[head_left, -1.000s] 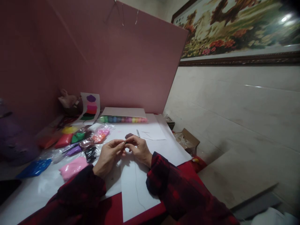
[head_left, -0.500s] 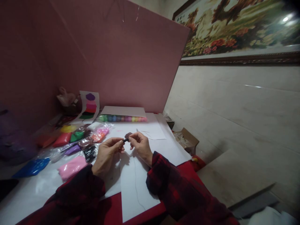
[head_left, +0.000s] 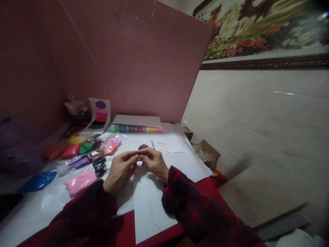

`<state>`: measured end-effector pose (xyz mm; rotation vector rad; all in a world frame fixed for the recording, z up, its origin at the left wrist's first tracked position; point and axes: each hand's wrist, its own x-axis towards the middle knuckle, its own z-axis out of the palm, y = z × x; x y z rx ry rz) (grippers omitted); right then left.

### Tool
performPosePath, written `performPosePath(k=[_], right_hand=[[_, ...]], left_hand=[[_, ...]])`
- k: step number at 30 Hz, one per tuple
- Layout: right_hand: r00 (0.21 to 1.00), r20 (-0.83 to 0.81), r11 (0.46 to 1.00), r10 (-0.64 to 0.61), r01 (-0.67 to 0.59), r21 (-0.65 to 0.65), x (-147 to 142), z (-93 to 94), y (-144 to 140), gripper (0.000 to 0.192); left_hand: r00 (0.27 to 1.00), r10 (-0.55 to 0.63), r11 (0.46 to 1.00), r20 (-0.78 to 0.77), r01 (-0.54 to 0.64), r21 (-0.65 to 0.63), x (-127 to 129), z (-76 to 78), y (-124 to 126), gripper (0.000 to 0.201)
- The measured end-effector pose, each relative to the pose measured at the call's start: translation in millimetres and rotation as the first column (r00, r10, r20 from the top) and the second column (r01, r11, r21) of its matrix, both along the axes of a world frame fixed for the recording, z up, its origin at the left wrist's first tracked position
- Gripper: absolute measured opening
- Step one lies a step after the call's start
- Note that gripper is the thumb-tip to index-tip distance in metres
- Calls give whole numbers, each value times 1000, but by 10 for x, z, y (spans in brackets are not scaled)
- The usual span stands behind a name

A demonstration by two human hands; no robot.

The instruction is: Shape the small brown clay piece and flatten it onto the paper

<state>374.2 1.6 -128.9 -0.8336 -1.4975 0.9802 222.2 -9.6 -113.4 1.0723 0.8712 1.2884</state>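
Observation:
Between the fingertips of both hands is a small piece of black clay (head_left: 139, 154), mostly covered by fingers. My left hand (head_left: 119, 168) is closed on its left end, and my right hand (head_left: 155, 164) pinches it from the other side. Just behind the fingers lies a dark brown clay piece (head_left: 142, 146), partly hidden. Beneath the hands a white paper strip (head_left: 144, 219) with a thin drawn line hangs over the front edge of the table.
Clear bags of coloured clay, including a pink bag (head_left: 81, 181) and a blue bag (head_left: 37, 181), lie at left. Behind are a pen (head_left: 153, 144), a pack of coloured pieces (head_left: 136, 129) and a paper with coloured shapes (head_left: 99, 116). A cardboard box (head_left: 209, 152) stands right.
Both hands have drawn together around the black clay, so less of it shows than before. The view has shifted slightly, and more of the pen is visible.

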Motion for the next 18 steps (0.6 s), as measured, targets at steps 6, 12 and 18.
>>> performPosePath(k=[6,12,18], right_hand=[[998,-54,998,-31,28,-49,-35,-25,4,18],[991,73,992,-109,103,74,-20,-7,-28,16],[969,182,975,-166,134,177,3,-6,-16,9]], left_hand=[[998,33,998,49,-30,-55,27,27,-22,41],[997,-9,998,82,14,-65,6,-20,-1,38],[994,20,997,111,-12,-71,-3,-16,20,41]])
